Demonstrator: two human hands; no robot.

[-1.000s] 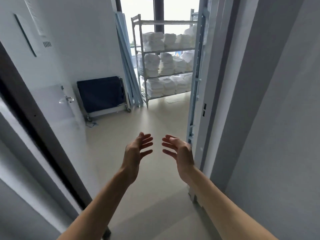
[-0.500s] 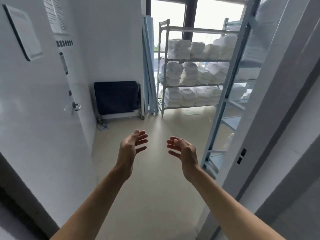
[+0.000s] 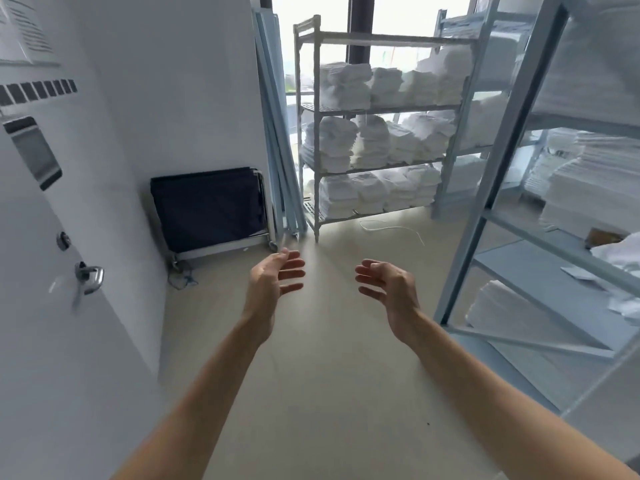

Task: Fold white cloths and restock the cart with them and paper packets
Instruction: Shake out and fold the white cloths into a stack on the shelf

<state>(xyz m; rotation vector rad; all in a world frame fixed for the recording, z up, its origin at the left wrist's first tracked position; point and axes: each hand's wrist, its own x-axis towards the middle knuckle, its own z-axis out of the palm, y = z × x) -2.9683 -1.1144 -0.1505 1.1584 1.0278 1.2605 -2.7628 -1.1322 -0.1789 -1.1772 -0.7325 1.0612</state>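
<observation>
Head view: the left hand point(image 3: 273, 285) and right hand point(image 3: 388, 284) reach forward, fingers relaxed, grasping nothing. Folded white cloths point(image 3: 374, 143) fill the grey wire shelving rack point(image 3: 313, 133) against the far window, well beyond both hands.

Folded white cloths point(image 3: 372, 143) sit stacked on the far shelving rack point(image 3: 384, 110).

Dark folded trolley point(image 3: 207, 209) against wall point(image 3: 166, 98)
</observation>
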